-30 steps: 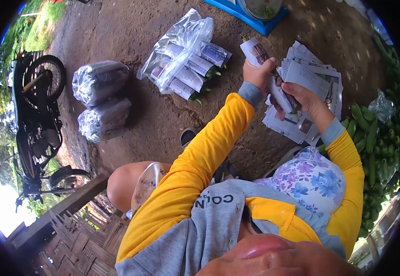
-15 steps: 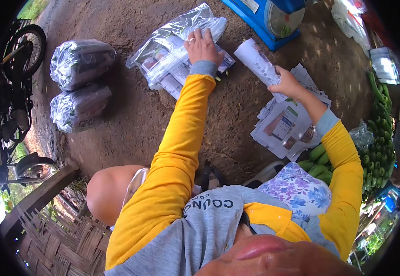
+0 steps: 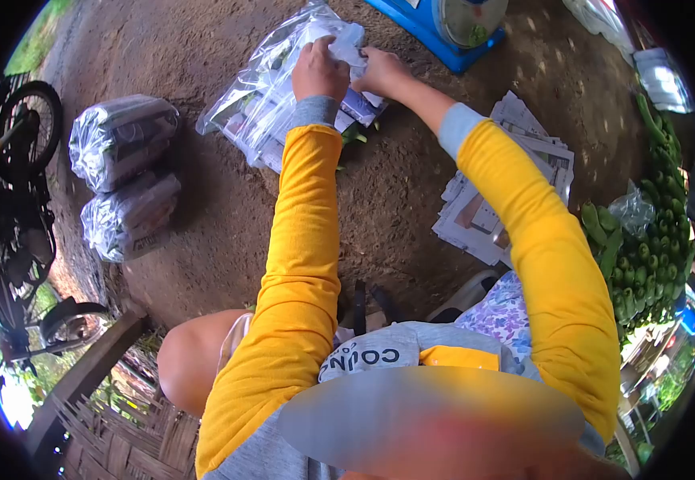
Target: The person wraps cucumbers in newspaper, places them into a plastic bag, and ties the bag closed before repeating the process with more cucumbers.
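A clear plastic bag [image 3: 245, 90] lies on the dirt ground with several newspaper-wrapped bundles in it. My left hand [image 3: 321, 74] has its fingers curled onto the bag's upper part. Close to its right, my right hand [image 3: 385, 74] pinches the bag's edge near the opening. Printed newspaper [image 3: 359, 106] shows just below my hands, and a bit of green produce [image 3: 352, 136] pokes out beneath it. The newspaper roll held earlier cannot be made out separately now.
Two filled plastic bags [image 3: 127, 140] stand at the left, near a parked motorcycle [image 3: 19, 208]. A blue weighing scale [image 3: 451, 48] is at the top. Loose newspaper sheets [image 3: 475, 216] lie at the right, beside green bananas [image 3: 655, 256]. A woven bamboo panel [image 3: 135, 428] is at lower left.
My right hand has moved left from over the newspaper sheets to the bag, and the newspaper roll no longer shows in it. My left hand's fingers have curled on the bag.
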Demonstrator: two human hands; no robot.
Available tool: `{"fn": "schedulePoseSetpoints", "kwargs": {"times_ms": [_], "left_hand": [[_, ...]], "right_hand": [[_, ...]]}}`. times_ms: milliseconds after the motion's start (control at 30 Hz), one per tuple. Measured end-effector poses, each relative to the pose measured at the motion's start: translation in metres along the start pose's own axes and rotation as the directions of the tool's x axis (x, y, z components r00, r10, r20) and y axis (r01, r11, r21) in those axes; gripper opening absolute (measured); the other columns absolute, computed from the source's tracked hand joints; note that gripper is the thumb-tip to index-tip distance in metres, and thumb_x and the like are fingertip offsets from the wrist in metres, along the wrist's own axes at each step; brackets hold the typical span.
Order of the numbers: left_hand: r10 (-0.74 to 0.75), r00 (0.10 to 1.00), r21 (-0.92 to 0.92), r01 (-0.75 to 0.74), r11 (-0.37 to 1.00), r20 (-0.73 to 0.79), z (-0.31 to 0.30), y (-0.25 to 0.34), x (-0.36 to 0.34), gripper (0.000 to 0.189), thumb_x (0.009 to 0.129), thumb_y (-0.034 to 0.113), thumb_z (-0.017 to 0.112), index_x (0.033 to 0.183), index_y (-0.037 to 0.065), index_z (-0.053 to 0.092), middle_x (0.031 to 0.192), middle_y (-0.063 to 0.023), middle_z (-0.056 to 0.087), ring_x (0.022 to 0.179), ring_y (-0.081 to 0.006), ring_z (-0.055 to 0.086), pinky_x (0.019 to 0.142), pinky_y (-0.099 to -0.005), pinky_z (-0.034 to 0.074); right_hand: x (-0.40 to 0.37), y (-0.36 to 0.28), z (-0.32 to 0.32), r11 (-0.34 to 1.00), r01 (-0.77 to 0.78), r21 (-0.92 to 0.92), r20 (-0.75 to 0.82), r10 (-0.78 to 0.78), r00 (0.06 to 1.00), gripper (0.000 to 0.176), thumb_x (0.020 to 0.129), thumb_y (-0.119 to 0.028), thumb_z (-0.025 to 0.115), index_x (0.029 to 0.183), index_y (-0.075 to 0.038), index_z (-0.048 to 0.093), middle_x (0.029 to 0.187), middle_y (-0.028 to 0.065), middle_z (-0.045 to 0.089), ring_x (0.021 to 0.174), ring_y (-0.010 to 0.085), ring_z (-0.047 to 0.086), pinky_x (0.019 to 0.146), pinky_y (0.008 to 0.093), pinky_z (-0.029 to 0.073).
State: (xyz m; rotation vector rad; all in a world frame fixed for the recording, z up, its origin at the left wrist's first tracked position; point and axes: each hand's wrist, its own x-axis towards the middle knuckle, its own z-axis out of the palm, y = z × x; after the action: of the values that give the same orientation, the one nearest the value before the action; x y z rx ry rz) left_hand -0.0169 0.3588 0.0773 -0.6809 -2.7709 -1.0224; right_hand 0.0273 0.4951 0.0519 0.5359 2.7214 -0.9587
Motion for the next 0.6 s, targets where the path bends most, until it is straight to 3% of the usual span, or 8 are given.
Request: {"fn": "schedulePoseSetpoints", "kwargs": {"times_ms": [67, 200, 233, 333, 400, 467, 567, 600], "left_hand": [[-0.068, 0.991, 0.031, 0.065, 0.997, 0.116, 0.015, -0.004, -0.014, 0.048, 0.07, 0.019, 0.064, 0.116, 0.007, 0.055, 0.106, -0.0173, 0.06, 0.096, -0.0334, 0.059, 0.083, -0.0403, 0.049], [-0.092, 0.991, 0.153, 0.076, 0.985, 0.1, 0.032, -0.011, -0.038, 0.054, 0.072, 0.027, 0.068, 0.12, 0.008, 0.054, 0.109, -0.018, 0.059, 0.098, -0.0347, 0.059, 0.084, -0.0412, 0.048], [-0.156, 0.977, 0.193, 0.127, 0.973, 0.145, 0.031, -0.009, -0.039, 0.054, 0.071, 0.026, 0.068, 0.12, 0.008, 0.055, 0.113, -0.0186, 0.058, 0.1, -0.0352, 0.058, 0.085, -0.0416, 0.048], [-0.105, 0.981, 0.319, 0.048, 0.947, 0.164, 0.038, -0.015, -0.034, 0.056, 0.069, 0.022, 0.062, 0.123, 0.008, 0.055, 0.112, -0.0205, 0.058, 0.1, -0.0372, 0.058, 0.087, -0.0423, 0.047], [-0.135, 0.961, 0.386, 0.032, 0.922, 0.243, 0.043, -0.022, -0.027, 0.057, 0.07, 0.023, 0.062, 0.124, 0.006, 0.054, 0.114, -0.0207, 0.058, 0.103, -0.0369, 0.057, 0.087, -0.0424, 0.047], [-0.197, 0.917, 0.46, 0.017, 0.888, 0.347, 0.041, -0.031, -0.022, 0.064, 0.073, 0.029, 0.063, 0.129, 0.003, 0.047, 0.124, -0.0202, 0.054, 0.111, -0.0353, 0.054, 0.093, -0.0416, 0.044], [-0.105, 0.976, 0.62, -0.038, 0.784, 0.192, 0.045, -0.039, -0.033, 0.09, 0.069, 0.04, 0.072, 0.141, 0.008, 0.028, 0.13, -0.0173, 0.048, 0.117, -0.0363, 0.047, 0.096, -0.0431, 0.041], [-0.142, 0.985, 0.587, 0.056, 0.808, 0.102, 0.037, -0.015, -0.041, 0.094, 0.067, 0.045, 0.073, 0.142, 0.011, 0.026, 0.133, -0.0159, 0.044, 0.119, -0.0354, 0.045, 0.096, -0.045, 0.039]], "right_hand": [[0.006, -0.005, 0.008, 0.998, -0.059, 0.013, -0.061, 0.059, 0.996, 0.07, 0.059, -0.039, 0.077, 0.12, -0.012, 0.057, 0.117, 0.0166, 0.059, 0.11, 0.0304, 0.056, 0.095, 0.0398, 0.043], [0.002, 0.012, 0.012, 0.999, 0.035, -0.034, -0.086, -0.038, 0.996, 0.07, 0.062, -0.041, 0.074, 0.122, -0.009, 0.055, 0.121, 0.0181, 0.05, 0.118, 0.0338, 0.045, 0.1, 0.0415, 0.038], [0.0, 0.017, 0.015, 0.993, 0.093, -0.077, -0.113, -0.101, 0.988, 0.07, 0.063, -0.04, 0.074, 0.122, -0.009, 0.054, 0.121, 0.0176, 0.048, 0.118, 0.0349, 0.044, 0.1, 0.0432, 0.038], [-0.02, 0.022, 0.009, 0.976, 0.194, -0.102, -0.159, -0.208, 0.965, 0.066, 0.061, -0.034, 0.073, 0.116, -0.007, 0.05, 0.119, 0.0173, 0.048, 0.112, 0.0371, 0.044, 0.094, 0.048, 0.04], [-0.043, 0.029, -0.005, 0.915, 0.365, -0.17, -0.171, -0.392, 0.904, 0.064, 0.062, -0.032, 0.073, 0.115, -0.005, 0.049, 0.115, 0.0183, 0.049, 0.11, 0.0391, 0.044, 0.092, 0.0493, 0.04], [-0.095, 0.028, -0.06, 0.82, 0.48, -0.312, 0.09, -0.477, 0.874, 0.054, 0.068, -0.031, 0.072, 0.11, -0.003, 0.054, 0.114, 0.017, 0.051, 0.111, 0.0367, 0.046, 0.092, 0.0492, 0.041], [-0.181, 0.057, -0.181, 0.836, 0.521, -0.171, 0.521, -0.372, 0.768, 0.043, 0.076, -0.034, 0.068, 0.103, -0.002, 0.06, 0.104, 0.0161, 0.061, 0.104, 0.0314, 0.057, 0.087, 0.047, 0.046], [-0.213, 0.085, -0.221, 0.911, 0.412, -0.027, 0.333, -0.38, 0.863, 0.042, 0.078, -0.035, 0.066, 0.102, -0.001, 0.06, 0.097, 0.016, 0.063, 0.097, 0.0287, 0.061, 0.08, 0.0438, 0.05]]}}
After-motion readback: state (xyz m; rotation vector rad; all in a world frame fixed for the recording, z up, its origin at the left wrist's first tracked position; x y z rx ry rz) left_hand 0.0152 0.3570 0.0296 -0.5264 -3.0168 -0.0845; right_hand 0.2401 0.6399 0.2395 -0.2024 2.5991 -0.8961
